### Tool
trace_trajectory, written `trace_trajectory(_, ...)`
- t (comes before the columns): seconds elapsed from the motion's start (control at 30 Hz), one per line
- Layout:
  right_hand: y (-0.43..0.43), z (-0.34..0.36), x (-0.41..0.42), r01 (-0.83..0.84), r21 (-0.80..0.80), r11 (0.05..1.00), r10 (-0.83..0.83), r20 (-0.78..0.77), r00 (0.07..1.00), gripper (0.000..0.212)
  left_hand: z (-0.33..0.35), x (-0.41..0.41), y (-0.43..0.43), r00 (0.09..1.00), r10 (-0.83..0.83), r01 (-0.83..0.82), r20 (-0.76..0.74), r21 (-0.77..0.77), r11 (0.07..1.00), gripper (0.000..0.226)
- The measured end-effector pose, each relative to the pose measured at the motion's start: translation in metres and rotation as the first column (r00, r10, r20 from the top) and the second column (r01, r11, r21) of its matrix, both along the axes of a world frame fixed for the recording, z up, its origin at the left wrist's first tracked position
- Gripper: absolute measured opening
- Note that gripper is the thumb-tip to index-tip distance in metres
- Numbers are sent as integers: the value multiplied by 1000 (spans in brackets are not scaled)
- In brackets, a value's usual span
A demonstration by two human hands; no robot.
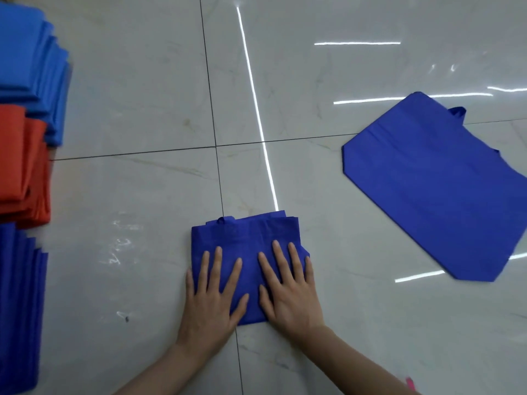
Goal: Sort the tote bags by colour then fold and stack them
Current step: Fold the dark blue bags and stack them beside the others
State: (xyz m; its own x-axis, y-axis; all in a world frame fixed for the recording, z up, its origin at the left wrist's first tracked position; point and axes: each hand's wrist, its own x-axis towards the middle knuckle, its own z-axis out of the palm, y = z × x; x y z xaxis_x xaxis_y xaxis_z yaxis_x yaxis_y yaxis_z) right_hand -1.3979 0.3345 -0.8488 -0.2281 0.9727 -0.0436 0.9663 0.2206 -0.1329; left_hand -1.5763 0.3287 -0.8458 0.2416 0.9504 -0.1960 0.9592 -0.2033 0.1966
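Observation:
A dark blue tote bag (pixel 248 238), folded into a small square, lies on the tiled floor in front of me. My left hand (pixel 212 297) presses flat on its left half and my right hand (pixel 288 289) presses flat on its right half, fingers straight and spread. A second dark blue tote bag (pixel 436 189) lies unfolded and flat on the floor to the right, one handle showing at its far edge. Along the left edge stand three folded stacks: light blue (pixel 31 67) at the far end, orange-red (pixel 22 163) in the middle, dark blue (pixel 20 303) nearest.
The floor (pixel 128 195) is glossy pale marble tile with dark grout lines and bright light reflections. A small pink object (pixel 410 384) shows at the bottom right edge beside my right forearm.

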Motion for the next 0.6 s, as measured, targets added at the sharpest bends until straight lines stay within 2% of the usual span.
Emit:
trace_trajectory(0.1, -2, -1, 2, 30, 34, 999, -28, -62, 998, 54, 2, 1, 1, 991, 59, -63, 118, 24, 998, 61)
trace_trajectory(0.17, -8, 0, -4, 236, 23, 972, -232, -97, 968, 53, 6, 3, 2, 938, 169, -198, 302, 66, 978, 53)
trace_trajectory(0.23, -16, 4, -18, 516, -35, 856, -514, -165, 842, 55, 12, 6, 8, 812, 322, -399, 487, 59, 915, 39)
trace_trajectory(0.27, -18, 7, -25, 605, -70, 793, -606, -191, 772, 55, 17, 7, 13, 735, 405, -491, 544, 15, 871, 34)
trace_trajectory(0.37, -15, 17, -44, 684, -164, 711, -699, -268, 663, 50, 32, 3, 30, 443, 642, -672, 626, -241, 700, 19)
trace_trajectory(0.43, -7, 22, -49, 698, -213, 684, -724, -319, 612, 46, 37, -6, 38, 304, 682, -647, 665, -381, 660, 14)
trace_trajectory(0.5, 0, 25, -50, 713, -196, 674, -724, -368, 583, 41, 42, -15, 42, 206, 686, -535, 698, -507, 676, 16)
trace_trajectory(0.53, 3, 27, -50, 719, -194, 667, -724, -396, 565, 41, 47, -19, 44, 178, 687, -470, 704, -552, 688, 19)
trace_trajectory(0.6, 10, 34, -49, 675, -297, 675, -723, -446, 527, 46, 55, -28, 46, 138, 678, -370, 722, -598, 711, 28)
